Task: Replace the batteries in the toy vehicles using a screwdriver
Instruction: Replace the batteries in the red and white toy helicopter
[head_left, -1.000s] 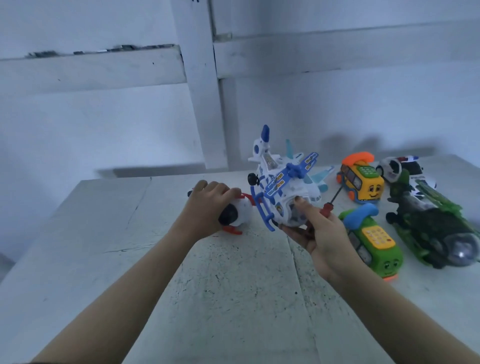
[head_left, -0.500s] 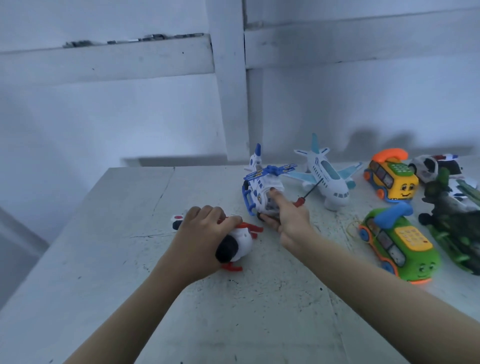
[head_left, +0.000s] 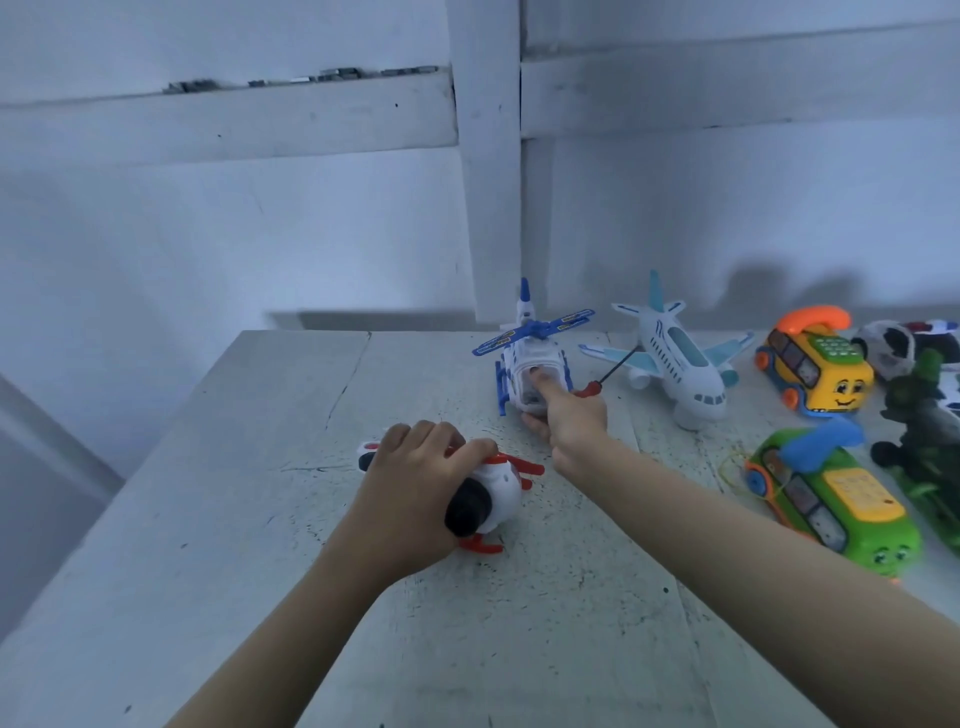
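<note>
My left hand (head_left: 415, 483) grips a white toy helicopter with red skids and a black nose (head_left: 488, 499), which lies on the white table (head_left: 234, 519). Farther back, my right hand (head_left: 569, 421) holds a blue and white toy helicopter (head_left: 530, 358) standing on the table, thumb pressed on its body. A red-handled screwdriver (head_left: 605, 373) is held in the same hand, its thin shaft pointing up to the right toward the toy airplane.
A white toy airplane (head_left: 675, 364) stands behind the right hand. Right of it are a yellow phone car (head_left: 815, 364), a green phone car (head_left: 836, 499), a dark green toy (head_left: 924, 441) and a black and white toy (head_left: 893, 343). A white wall rises behind.
My right hand has carried the blue helicopter away from me and set it on the table near the airplane. The left hand has kept its grip on the red and white helicopter.
</note>
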